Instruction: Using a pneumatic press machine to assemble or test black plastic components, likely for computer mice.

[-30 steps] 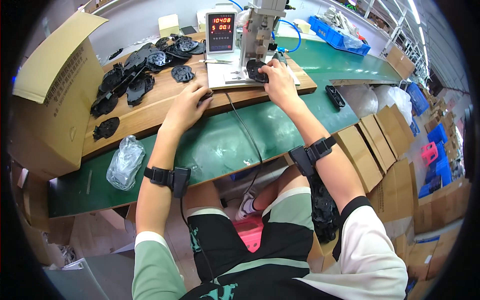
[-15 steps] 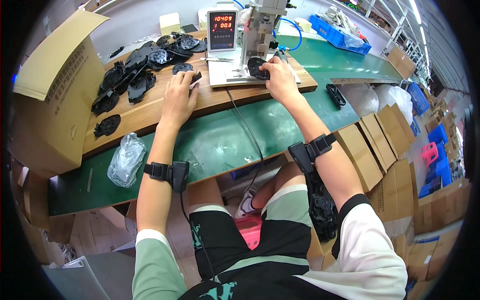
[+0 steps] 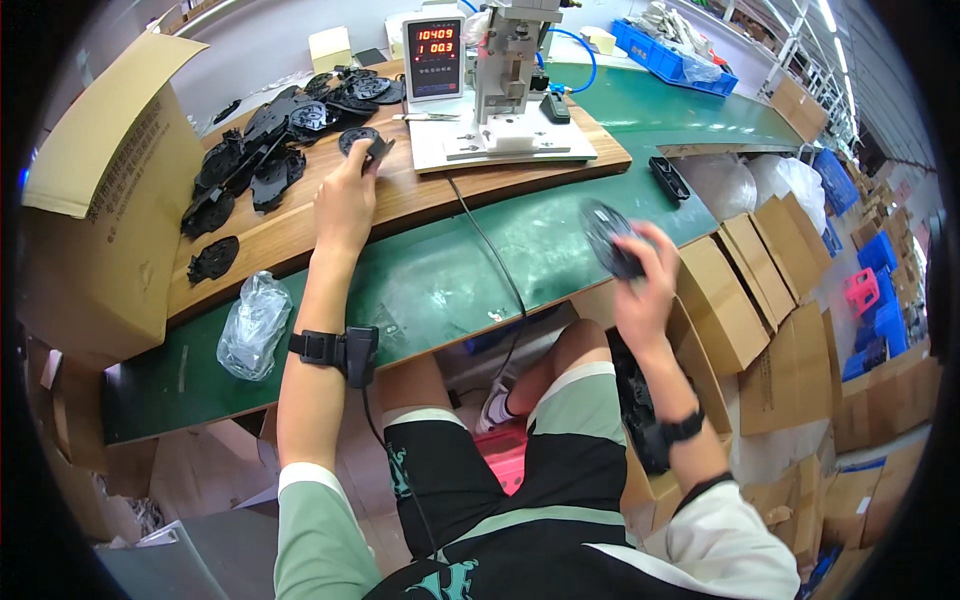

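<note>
My right hand (image 3: 648,280) is over the green bench's front edge, fingers closed on a round black plastic part (image 3: 603,235), slightly blurred. A small black plastic piece (image 3: 380,149) is pinched in my left hand (image 3: 345,205), above the wooden board (image 3: 420,195). Just beyond those fingers lies another round black part (image 3: 356,138). Farther left spreads a pile of black plastic parts (image 3: 270,130), with one part (image 3: 213,259) lying apart nearer me. On the board's right stands a bench press (image 3: 505,70), its white fixture block (image 3: 507,134) uncovered.
A display box (image 3: 434,60) with red digits stands beside the press. Crumpled clear plastic (image 3: 254,325) lies front left, near a tall carton (image 3: 110,220). A black tray-like piece (image 3: 669,179) sits on the right. Below the bench edge, an open carton (image 3: 700,375) holds black parts.
My right hand has pulled the round black part off the press fixture and carried it right and toward me. My left hand has shifted slightly left and up with the small piece.
</note>
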A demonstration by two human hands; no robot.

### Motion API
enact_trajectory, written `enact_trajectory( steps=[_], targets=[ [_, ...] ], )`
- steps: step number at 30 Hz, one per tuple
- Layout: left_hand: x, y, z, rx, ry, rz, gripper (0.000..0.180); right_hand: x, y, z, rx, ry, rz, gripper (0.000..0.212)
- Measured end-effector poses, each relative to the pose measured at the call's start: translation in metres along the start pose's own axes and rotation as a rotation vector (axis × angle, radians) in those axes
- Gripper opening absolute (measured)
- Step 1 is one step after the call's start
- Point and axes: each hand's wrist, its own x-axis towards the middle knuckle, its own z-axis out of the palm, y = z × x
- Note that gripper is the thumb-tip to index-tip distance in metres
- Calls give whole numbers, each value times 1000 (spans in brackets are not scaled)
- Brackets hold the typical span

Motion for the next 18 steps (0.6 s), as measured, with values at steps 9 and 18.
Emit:
enact_trajectory(
  steps=[9, 18],
  targets=[
    [-1, 43, 1, -80, -62, 316, 46, -248, 96, -105, -143, -58, 645, 42],
    [14, 113, 56, -20, -127, 633, 38, -334, 152, -131, -325, -217, 840, 38]
  ],
)
